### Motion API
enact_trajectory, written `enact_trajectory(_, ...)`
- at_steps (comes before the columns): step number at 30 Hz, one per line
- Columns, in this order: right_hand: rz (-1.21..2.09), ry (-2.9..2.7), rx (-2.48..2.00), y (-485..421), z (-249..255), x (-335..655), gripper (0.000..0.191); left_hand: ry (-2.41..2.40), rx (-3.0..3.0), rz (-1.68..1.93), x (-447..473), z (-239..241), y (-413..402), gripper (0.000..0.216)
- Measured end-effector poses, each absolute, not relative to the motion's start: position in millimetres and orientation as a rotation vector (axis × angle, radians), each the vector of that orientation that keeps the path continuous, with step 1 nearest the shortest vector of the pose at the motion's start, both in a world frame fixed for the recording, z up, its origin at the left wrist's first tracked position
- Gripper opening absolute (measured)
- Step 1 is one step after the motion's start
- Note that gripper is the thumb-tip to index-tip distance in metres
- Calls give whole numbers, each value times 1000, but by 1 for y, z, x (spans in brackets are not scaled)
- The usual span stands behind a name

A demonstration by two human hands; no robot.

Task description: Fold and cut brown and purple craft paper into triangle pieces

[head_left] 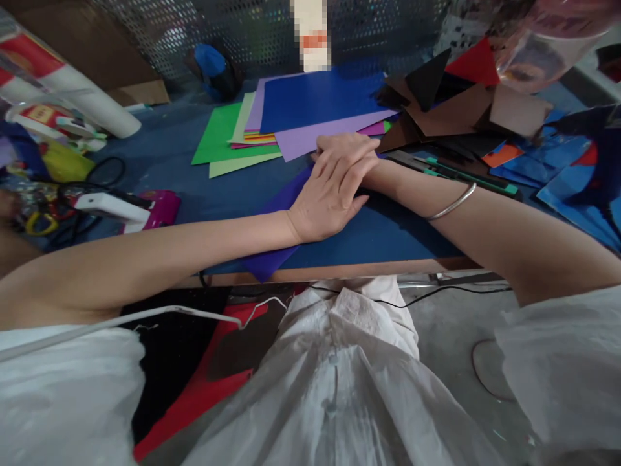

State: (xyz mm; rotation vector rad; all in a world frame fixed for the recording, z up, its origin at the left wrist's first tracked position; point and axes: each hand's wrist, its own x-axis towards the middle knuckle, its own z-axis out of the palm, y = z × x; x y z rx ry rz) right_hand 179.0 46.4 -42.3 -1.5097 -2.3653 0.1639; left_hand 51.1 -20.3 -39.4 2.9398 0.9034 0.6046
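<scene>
My left hand (327,194) lies over my right hand (376,173), its fingers stretched out toward the upper right. Most of my right hand is hidden under it, so its fingers cannot be made out clearly. Beneath the hands is a purple sheet (274,260), pressed on the blue tabletop, with one corner reaching past the front edge. Just beyond the hands lies a stack of coloured sheets, with a dark blue sheet (323,97) on top, a lilac sheet (301,139) and a green sheet (213,137). A silver bangle (453,204) circles my right forearm.
Dark green cutters (451,173) lie right of the hands. Behind them are brown and black scraps (451,110) and a pink clear container (548,52). At left are a magenta-and-white device (150,210), a white roll (92,100) and cables. A perforated panel (252,32) stands behind.
</scene>
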Motion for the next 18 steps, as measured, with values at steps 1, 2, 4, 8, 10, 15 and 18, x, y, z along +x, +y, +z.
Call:
enact_trajectory(1,188,-2396,-1529,51,-37,182,28,901,2931,608,47,-40,-23,55)
enact_trajectory(2,223,-2433,-1560,53,-32,183,30,895,2928,616,42,-41,-25,56)
enact_trajectory(4,264,-2466,-1609,52,-25,184,34,874,2935,646,33,-43,-30,58)
enact_trajectory(8,221,-2485,-1627,45,-21,183,37,841,2968,703,18,-47,-39,63)
enact_trajectory(10,199,-2477,-1628,44,-23,182,38,835,2963,679,11,-48,-43,68)
enact_trajectory(15,157,-2467,-1623,45,-25,180,37,850,2907,574,-3,-48,-52,79)
enact_trajectory(18,164,-2464,-1608,44,-25,180,39,862,2883,521,-12,-48,-58,83)
